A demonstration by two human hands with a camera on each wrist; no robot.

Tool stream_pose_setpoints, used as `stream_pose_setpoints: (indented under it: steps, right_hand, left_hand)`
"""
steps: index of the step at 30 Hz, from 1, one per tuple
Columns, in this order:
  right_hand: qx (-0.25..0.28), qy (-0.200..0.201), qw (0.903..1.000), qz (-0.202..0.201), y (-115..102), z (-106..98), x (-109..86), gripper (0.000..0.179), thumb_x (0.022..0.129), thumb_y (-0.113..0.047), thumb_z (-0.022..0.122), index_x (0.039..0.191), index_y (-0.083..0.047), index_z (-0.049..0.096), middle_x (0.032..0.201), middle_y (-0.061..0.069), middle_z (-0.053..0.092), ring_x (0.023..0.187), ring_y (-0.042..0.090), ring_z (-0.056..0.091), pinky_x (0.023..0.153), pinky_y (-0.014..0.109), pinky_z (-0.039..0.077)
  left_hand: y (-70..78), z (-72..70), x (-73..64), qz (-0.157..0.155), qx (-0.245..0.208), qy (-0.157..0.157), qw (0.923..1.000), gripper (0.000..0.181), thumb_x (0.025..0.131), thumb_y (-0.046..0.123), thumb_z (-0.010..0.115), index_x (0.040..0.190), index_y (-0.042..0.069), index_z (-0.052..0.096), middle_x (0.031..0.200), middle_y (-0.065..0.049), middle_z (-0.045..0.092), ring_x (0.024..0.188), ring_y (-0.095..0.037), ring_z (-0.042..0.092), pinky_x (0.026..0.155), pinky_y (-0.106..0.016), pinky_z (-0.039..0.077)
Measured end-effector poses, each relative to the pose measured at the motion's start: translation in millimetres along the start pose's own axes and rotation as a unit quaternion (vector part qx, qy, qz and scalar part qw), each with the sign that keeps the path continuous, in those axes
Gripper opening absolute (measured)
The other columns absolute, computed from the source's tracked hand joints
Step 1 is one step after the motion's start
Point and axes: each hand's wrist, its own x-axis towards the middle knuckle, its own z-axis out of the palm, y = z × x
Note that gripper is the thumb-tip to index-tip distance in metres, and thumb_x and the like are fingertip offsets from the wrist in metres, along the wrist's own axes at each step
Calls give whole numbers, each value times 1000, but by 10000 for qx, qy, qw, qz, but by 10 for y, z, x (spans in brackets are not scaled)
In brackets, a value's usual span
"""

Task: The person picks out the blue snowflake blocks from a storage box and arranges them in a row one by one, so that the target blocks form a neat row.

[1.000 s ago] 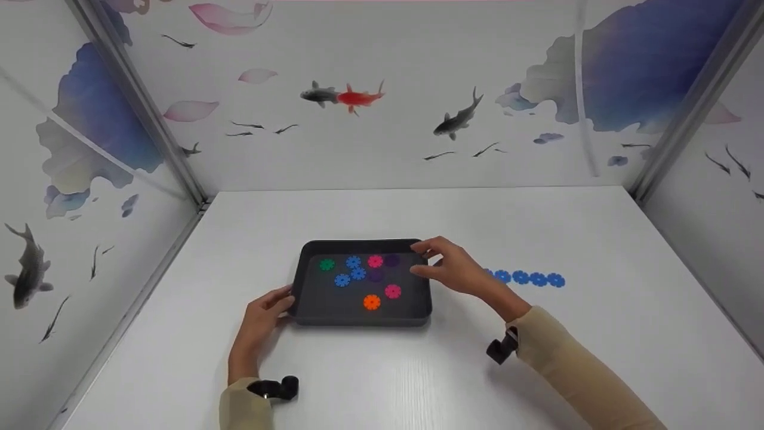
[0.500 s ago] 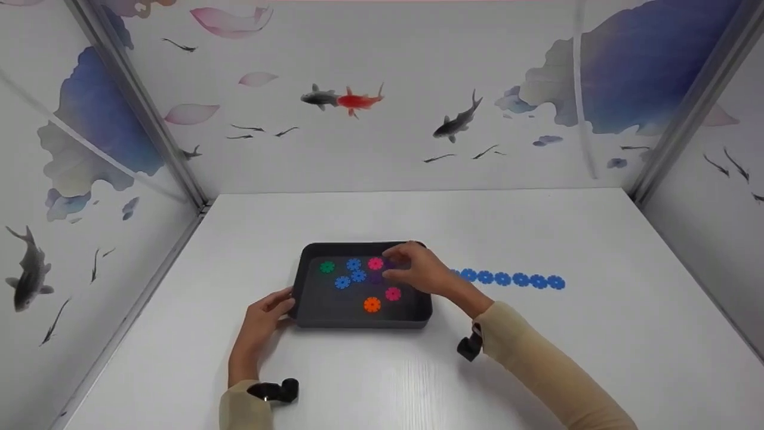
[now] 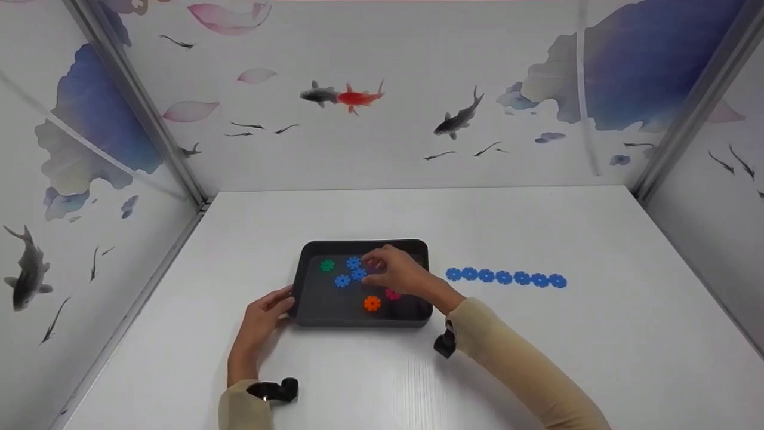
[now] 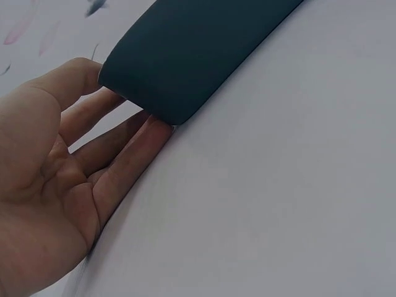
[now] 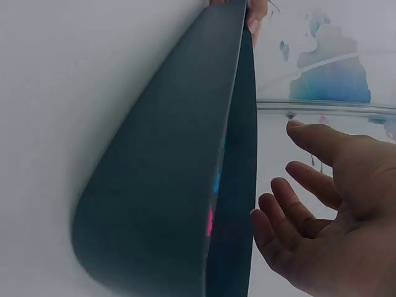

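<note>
A dark grey tray (image 3: 325,307) holds several flat, notched plastic discs. Inside it lie a green disc (image 3: 327,265), three blue discs (image 3: 342,280), an orange disc (image 3: 372,303) and a pink disc (image 3: 393,294) partly under my right hand. With thumb at the rim and fingertips at the bottom edge, my left hand (image 3: 262,316) grips the tray's left side. My right hand (image 3: 401,273) hovers over the tray's right half, thumb and fingers apart, its fingertips close to the blue discs. Nothing shows between those fingers in the right wrist view.
Right of the tray, a row of several blue notched discs (image 3: 504,278) lies on the white table (image 3: 370,382). Walls printed with fish and petals enclose the table at the back and on both sides. Each wrist wears a black camera.
My right hand has moved left, from the tray's right rim to above the discs inside. This has uncovered the left end of the blue row. The left hand and tray have stayed put.
</note>
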Motion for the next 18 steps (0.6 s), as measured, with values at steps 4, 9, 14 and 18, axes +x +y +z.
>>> stream_pose_setpoints:
  steps: [4,9,14,18]
  right_hand:
    - [83,-112,9999,-11,-68,41,68,44,93,-21,73,134,-9,63,123,20,58,113,32,60,94,42,57]
    - [30,-219,9997,-79,-131,124,162,47,92,-20,73,135,-7,61,122,19,58,116,33,59,97,43,55]
    - [-146,-219,9996,56,-136,231,256,49,91,-19,75,136,-4,61,122,19,59,114,33,59,98,42,54]
    - [-513,-119,9984,179,-122,338,304,48,90,-18,75,134,-5,62,122,20,61,109,29,61,97,40,56]
  left_hand:
    - [-5,-3,12,21,7,7,10000,43,101,22,60,143,11,56,148,-16,54,130,-28,58,104,-38,53]
    - [-7,-15,17,68,20,21,10000,43,101,23,60,143,10,56,147,-16,55,129,-29,58,103,-37,54]
    - [-15,-10,32,64,29,11,10000,43,101,22,60,142,10,57,147,-17,55,127,-28,60,103,-37,54]
    - [-13,-8,24,49,-28,13,10000,43,101,21,60,142,9,57,147,-17,55,126,-28,60,102,-37,55]
